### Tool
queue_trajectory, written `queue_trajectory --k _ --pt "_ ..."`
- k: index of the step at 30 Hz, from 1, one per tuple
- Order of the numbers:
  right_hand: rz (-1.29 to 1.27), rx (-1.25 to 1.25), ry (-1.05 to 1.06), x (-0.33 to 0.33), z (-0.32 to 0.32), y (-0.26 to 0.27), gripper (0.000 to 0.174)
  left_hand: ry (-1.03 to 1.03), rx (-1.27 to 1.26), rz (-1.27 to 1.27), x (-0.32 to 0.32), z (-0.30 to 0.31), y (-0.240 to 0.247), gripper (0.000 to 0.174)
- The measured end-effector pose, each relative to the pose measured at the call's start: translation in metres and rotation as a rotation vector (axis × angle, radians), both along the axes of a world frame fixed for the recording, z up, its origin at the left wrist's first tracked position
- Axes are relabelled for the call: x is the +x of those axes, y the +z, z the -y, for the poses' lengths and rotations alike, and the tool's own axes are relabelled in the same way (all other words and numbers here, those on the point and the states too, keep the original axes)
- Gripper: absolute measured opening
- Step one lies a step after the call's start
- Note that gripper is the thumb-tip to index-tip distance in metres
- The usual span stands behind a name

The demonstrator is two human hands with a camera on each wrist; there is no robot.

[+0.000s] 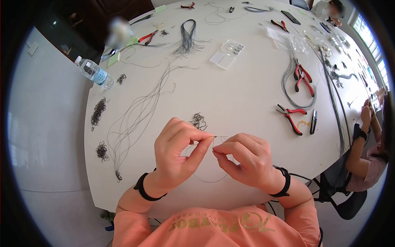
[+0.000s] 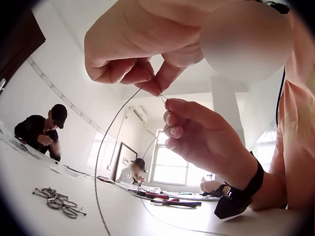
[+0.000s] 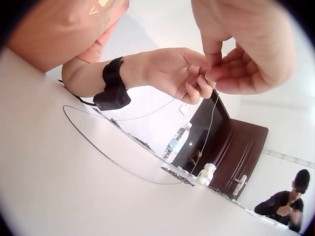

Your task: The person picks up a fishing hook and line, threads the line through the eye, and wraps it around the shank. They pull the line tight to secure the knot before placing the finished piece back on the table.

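Note:
Thumb and forefinger of my left hand (image 1: 175,150) pinch a thin grey wire (image 2: 97,167), with a small dark bit at the fingertips in the head view. Close on its right, my right hand (image 1: 249,158) pinches the wire between thumb and forefinger. A short thin stretch spans the gap between the two sets of fingertips. From the hands the wire hangs in a wide loop, plain in the right wrist view along its lower curve (image 3: 123,168). Just beyond the left hand lies a small pile of dark metal hooks (image 1: 198,122).
More dark hook piles (image 1: 98,113) line the table's left edge, beside long loose wires (image 1: 140,107) and a water bottle (image 1: 95,73). Red-handled pliers (image 1: 293,119), a clear plastic box (image 1: 227,54) and a wire coil (image 1: 284,84) lie farther off. Other people sit around the table.

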State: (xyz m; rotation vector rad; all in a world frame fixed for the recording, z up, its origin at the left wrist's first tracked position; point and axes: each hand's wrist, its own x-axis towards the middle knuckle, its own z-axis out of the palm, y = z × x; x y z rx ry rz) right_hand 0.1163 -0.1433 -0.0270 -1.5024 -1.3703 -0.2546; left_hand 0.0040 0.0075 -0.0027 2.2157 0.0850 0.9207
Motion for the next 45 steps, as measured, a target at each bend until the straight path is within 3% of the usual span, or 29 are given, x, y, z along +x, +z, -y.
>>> queue_trajectory --k 7,11,14,19,25,38,45 --pt "0.256 -0.018 -0.051 0.012 0.007 0.015 0.022 -0.047 0.242 0.038 0.006 -0.004 -0.002 0.017" --pt "0.252 0.005 -0.059 0.021 0.007 0.016 0.023 -0.100 0.198 0.013 0.006 -0.002 -0.003 0.018" --pt "0.172 -0.014 -0.029 0.023 0.009 0.018 0.022 -0.139 0.140 -0.047 0.004 -0.001 -0.001 0.018" --pt "-0.279 -0.102 0.064 0.022 0.011 0.021 0.013 -0.210 -0.058 -0.109 0.001 -0.003 0.001 0.017" --pt "-0.521 -0.114 0.153 0.019 0.007 0.008 0.008 -0.126 -0.005 -0.011 -0.001 -0.003 0.004 0.017" --pt "-0.354 -0.034 0.072 0.006 0.004 0.009 0.016 -0.075 -0.028 0.015 -0.003 0.002 0.002 0.012" --pt "-0.291 -0.015 0.027 0.009 0.004 0.010 0.017 -0.125 -0.340 -0.091 -0.006 0.001 -0.001 0.011"
